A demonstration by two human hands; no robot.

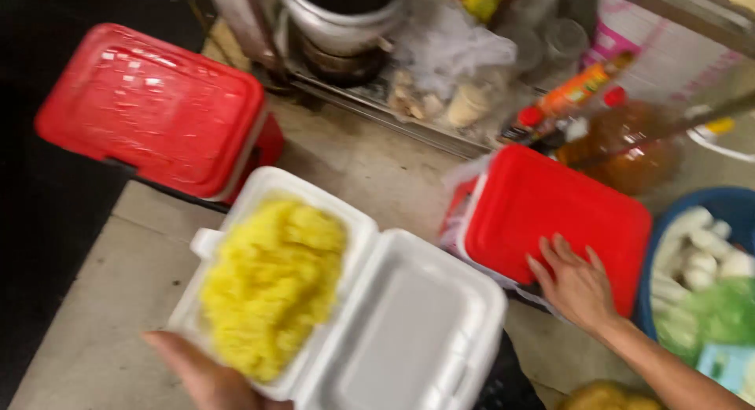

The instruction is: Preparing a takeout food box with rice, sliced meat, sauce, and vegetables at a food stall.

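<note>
Left hand (206, 377) cups the open foam box (409, 331) from beneath, fingers mostly hidden so grip unclear, one yellow rice (271, 284) heap inside; right of box, right hand (576, 284), fingers spread, rests flat on one of two red lids (558, 213), likely about to lift it.

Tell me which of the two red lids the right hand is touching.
The right hand rests on the nearer red lid, beside the blue basin. The other red lid, far left, is untouched; the left hand holds the foam box.
</note>
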